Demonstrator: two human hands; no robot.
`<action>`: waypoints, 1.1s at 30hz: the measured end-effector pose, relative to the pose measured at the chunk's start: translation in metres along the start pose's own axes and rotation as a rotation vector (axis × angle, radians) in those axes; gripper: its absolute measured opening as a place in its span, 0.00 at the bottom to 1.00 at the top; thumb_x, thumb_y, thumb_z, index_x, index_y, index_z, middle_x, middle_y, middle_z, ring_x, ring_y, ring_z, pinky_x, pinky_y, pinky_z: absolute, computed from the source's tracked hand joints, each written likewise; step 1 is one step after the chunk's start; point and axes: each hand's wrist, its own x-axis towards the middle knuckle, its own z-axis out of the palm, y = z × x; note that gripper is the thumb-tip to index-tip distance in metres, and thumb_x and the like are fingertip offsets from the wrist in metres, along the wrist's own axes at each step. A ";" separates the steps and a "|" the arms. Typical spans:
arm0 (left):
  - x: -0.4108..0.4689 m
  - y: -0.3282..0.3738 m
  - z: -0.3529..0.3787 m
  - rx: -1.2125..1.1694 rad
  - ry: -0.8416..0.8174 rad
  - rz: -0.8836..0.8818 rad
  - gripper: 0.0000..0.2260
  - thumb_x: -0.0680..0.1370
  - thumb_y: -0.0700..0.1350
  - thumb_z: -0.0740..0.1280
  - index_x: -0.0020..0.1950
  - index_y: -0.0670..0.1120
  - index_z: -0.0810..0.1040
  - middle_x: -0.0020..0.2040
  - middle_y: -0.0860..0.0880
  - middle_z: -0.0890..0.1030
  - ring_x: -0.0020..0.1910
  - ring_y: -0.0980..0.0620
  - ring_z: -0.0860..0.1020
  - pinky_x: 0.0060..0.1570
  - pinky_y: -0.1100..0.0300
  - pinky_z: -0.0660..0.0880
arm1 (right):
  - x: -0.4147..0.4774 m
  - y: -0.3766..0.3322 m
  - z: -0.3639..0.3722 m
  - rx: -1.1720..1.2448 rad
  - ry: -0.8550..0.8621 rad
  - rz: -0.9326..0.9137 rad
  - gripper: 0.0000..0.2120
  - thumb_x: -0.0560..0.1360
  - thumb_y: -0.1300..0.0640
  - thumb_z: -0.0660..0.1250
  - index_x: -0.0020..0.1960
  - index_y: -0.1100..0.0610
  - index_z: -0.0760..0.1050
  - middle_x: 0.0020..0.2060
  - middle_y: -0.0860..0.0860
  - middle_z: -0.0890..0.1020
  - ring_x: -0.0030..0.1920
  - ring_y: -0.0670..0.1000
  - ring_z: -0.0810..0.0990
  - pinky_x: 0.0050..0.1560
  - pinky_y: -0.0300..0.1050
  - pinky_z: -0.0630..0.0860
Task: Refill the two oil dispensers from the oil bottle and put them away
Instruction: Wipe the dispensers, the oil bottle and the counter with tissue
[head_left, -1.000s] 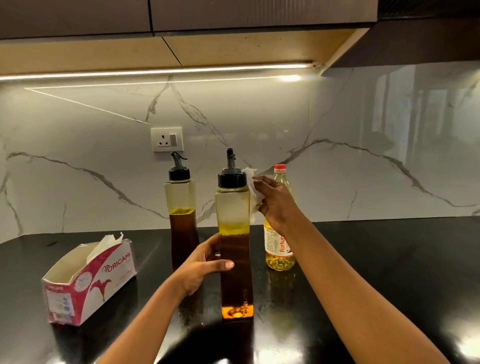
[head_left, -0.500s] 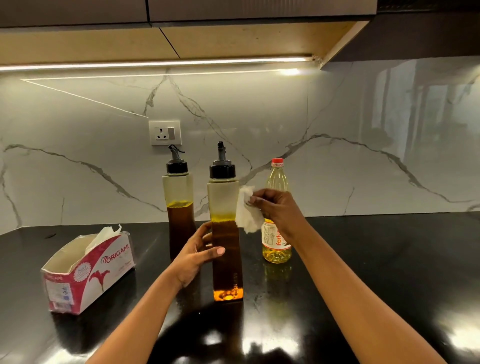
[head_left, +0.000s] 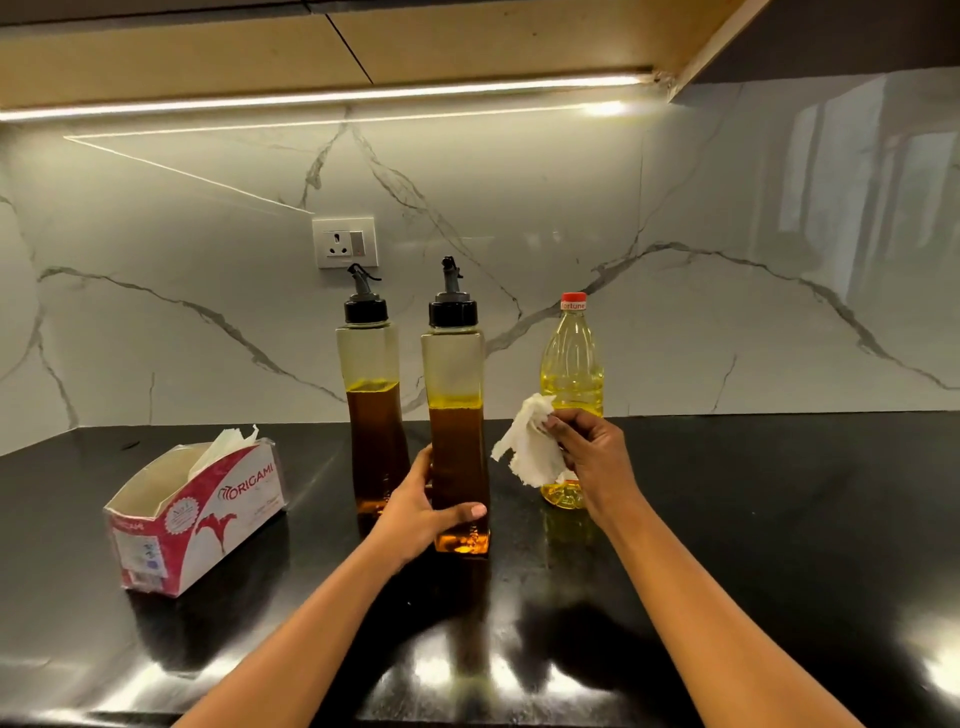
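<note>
Right of the bottle (head_left: 571, 364) the desk (head_left: 779, 519) lies open; left, two dispensers (head_left: 457, 415) and a tissue box (head_left: 197, 514) block.

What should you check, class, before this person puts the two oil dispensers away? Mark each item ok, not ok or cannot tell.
1. Near dispenser capped: ok.
2. Far dispenser capped: ok.
3. Oil bottle has its red cap on: ok.
4. Left hand has a grip round the near dispenser: ok.
5. Right hand free to lift: not ok, it holds a tissue.
6. Dispenser sides wiped dry: cannot tell.
</note>
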 end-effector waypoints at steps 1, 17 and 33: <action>0.003 0.000 -0.002 0.008 -0.003 -0.013 0.45 0.56 0.60 0.81 0.69 0.60 0.63 0.60 0.55 0.79 0.61 0.56 0.76 0.67 0.49 0.70 | -0.001 0.000 -0.001 0.003 0.005 -0.002 0.03 0.72 0.63 0.70 0.42 0.56 0.80 0.37 0.49 0.83 0.42 0.50 0.80 0.43 0.43 0.78; 0.034 0.005 0.001 0.035 0.066 -0.168 0.48 0.64 0.50 0.78 0.77 0.54 0.54 0.70 0.49 0.72 0.71 0.48 0.68 0.69 0.51 0.66 | 0.002 0.000 -0.010 0.049 0.090 0.021 0.04 0.73 0.62 0.69 0.44 0.55 0.81 0.41 0.52 0.83 0.45 0.53 0.81 0.49 0.52 0.79; 0.088 0.221 0.040 0.374 0.199 0.375 0.26 0.75 0.53 0.71 0.70 0.49 0.70 0.65 0.47 0.76 0.59 0.53 0.75 0.60 0.57 0.73 | 0.013 -0.017 -0.036 0.243 0.316 -0.120 0.09 0.75 0.63 0.65 0.51 0.50 0.75 0.48 0.48 0.81 0.52 0.50 0.81 0.53 0.47 0.78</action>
